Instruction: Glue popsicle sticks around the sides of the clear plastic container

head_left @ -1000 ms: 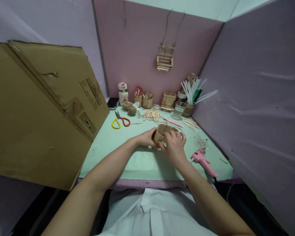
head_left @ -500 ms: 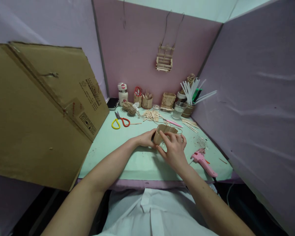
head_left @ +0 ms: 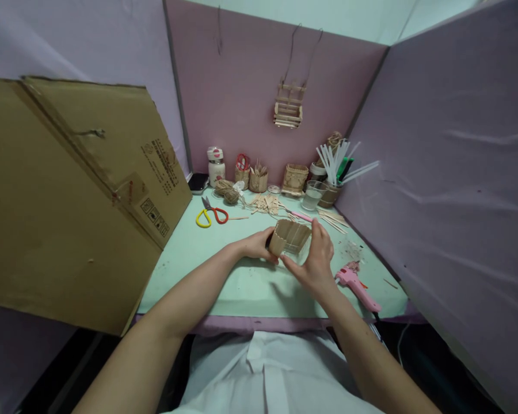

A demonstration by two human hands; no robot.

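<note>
A small clear plastic box, partly faced with flat wooden craft sticks, is tilted so that its inside shows above the middle of the table. Gripping its left end is my left hand, with the fingers partly hidden behind it. My right hand spans the right side of the box, thumb at the near lower edge and fingertips at the far right corner. Just beyond the box lie a pink-handled tool and a loose pile of craft sticks.
A pink glue gun lies at right, near scraps. Red-and-yellow scissors and twine are at left. Along the back stand a bottle, stick-covered pots, a glass of water and glue sticks. A large cardboard sheet leans left.
My right hand has moved from across the front of the box to its right side, its fingers now at the far corner. More of the box's inside shows. My left hand keeps its hold.
</note>
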